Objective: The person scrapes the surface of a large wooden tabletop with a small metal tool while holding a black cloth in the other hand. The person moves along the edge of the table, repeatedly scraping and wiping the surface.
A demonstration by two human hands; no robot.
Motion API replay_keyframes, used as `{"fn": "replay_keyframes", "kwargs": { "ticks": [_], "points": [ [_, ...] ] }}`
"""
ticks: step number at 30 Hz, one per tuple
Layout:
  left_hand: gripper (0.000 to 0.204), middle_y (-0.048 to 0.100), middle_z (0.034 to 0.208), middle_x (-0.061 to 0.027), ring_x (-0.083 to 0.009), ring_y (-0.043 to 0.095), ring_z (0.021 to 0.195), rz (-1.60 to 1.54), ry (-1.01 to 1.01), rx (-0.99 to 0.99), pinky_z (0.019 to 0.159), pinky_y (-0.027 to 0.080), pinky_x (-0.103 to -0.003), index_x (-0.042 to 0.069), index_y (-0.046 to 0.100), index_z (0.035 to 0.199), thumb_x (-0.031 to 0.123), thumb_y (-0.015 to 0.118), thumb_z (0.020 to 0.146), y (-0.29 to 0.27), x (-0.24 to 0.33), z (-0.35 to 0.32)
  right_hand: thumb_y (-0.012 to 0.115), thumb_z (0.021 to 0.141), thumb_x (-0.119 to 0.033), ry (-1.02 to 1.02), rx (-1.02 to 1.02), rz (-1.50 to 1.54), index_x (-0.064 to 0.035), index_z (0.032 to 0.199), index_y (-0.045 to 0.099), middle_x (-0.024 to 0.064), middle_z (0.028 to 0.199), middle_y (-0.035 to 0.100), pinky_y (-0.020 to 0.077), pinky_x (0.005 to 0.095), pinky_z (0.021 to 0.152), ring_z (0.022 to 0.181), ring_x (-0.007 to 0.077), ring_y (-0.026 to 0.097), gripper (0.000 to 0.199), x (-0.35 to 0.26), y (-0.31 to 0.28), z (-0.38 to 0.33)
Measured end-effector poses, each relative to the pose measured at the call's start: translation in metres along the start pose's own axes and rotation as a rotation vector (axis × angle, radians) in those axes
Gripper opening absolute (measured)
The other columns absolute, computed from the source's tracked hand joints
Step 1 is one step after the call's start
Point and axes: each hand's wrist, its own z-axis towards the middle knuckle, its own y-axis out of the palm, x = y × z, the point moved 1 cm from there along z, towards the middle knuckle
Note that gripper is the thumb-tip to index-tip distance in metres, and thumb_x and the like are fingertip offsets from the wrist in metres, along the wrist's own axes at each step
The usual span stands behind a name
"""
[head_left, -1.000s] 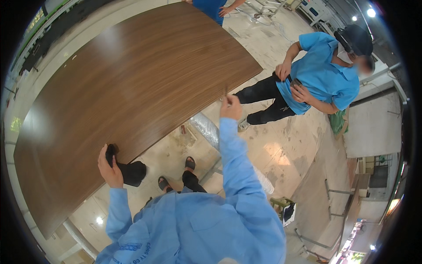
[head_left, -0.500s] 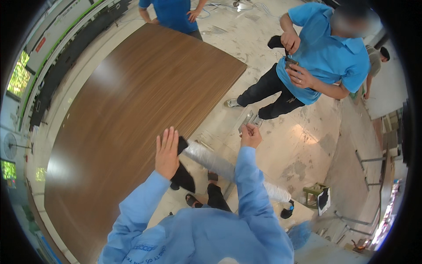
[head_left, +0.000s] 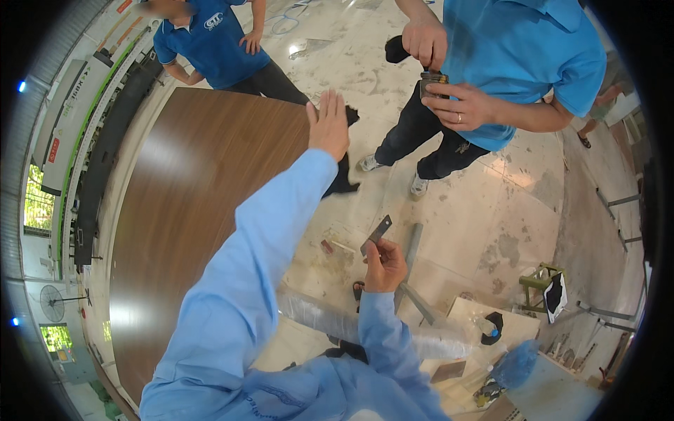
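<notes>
My left hand is stretched far forward, its fingers straight and flat, over the far right corner of a large brown wood-grain panel. Black cloth shows from under this hand and hangs down past the panel's edge; the thumb is hidden. My right hand is closed in a pinch, away from the panel over the floor. Between its thumb and fingers sits a thin dark cutter blade with a slanted end and a small hole. The blade points up and to the right, touching nothing else.
A co-worker in light blue holds a small jar ahead on the right. Another person in darker blue stands beyond the panel. A plastic-wrapped roll lies below my arms. A green stool is at the right.
My left hand has moved forward and right along the panel to its far corner, the black cloth going with it. My right hand has come lower and closer, still pinching the blade.
</notes>
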Motion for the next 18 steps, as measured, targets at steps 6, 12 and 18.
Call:
{"fn": "replay_keyframes", "kwargs": {
  "ticks": [6, 12, 18],
  "points": [
    [0.077, 0.024, 0.169, -0.02, -0.0358, 0.018, 0.158, -0.177, 0.025, -0.046, 0.127, 0.016, -0.057, -0.003, 0.027, 0.159, -0.002, 0.057, 0.089, -0.01, -0.005, -0.042, 0.075, 0.091, -0.004, -0.068, -0.074, -0.258, 0.0007, 0.098, 0.07, 0.0093, 0.089, 0.074, 0.0552, 0.0265, 0.064, 0.076, 0.0135, 0.069, 0.01, -0.01, -0.018, 0.035],
    [0.087, 0.026, 0.168, -0.0227, -0.0406, 0.024, 0.156, -0.098, -0.015, -0.177, 0.126, 0.018, -0.059, -0.005, 0.028, 0.159, -0.013, 0.052, 0.076, -0.084, -0.033, -0.258, 0.077, 0.085, -0.007, -0.571, -0.252, -0.506, -0.0041, 0.098, 0.07, 0.0105, 0.091, 0.072, 0.0567, 0.0329, 0.066, 0.079, 0.0239, 0.073, 0.015, -0.006, 0.062, 0.159],
    [0.082, 0.037, 0.16, -0.0284, -0.0454, 0.031, 0.152, -0.08, -0.236, -0.179, 0.125, 0.022, -0.061, -0.008, 0.039, 0.152, -0.009, 0.057, 0.072, -0.158, -0.045, -0.441, 0.071, 0.087, -0.006, -0.834, -0.167, -0.535, -0.0091, 0.099, 0.068, 0.0099, 0.095, 0.069, 0.0553, 0.0418, 0.074, 0.089, 0.0326, 0.068, 0.012, 0.015, 0.153, 0.216]
  ]
}}
